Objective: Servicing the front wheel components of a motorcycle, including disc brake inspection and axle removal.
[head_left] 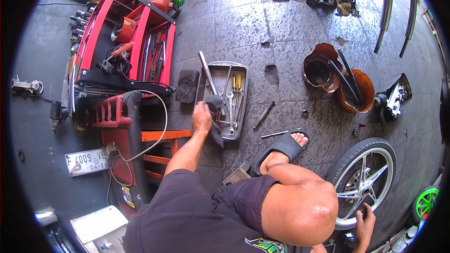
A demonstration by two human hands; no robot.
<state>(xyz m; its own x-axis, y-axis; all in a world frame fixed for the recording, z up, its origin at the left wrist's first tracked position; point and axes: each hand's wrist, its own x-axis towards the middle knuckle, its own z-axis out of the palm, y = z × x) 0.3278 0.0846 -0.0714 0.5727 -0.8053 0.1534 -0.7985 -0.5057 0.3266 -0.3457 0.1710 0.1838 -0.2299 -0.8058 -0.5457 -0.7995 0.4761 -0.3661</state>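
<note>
My left hand (201,118) is closed on a dark rag (216,134), which hangs over the near left side of a grey tool tray (246,96). Inside the tray lie a combination wrench (230,105), yellow-handled screwdrivers (236,82) and a long metal bar (206,72) that leans over the far left rim. At the lower right, my right hand (364,225) is beside the near edge of a white spoked wheel (386,192) with a black tyre. Its fingers are curled together, and whatever is between them is too small to tell.
A red tool trolley (159,65) stands at the left, near a red padded frame (115,112). Rusty bowl-shaped parts (361,77) with rods, a metal part (396,103) and a loose rod (264,115) lie on the tiled floor. My sandalled foot (281,152) is close to the tray.
</note>
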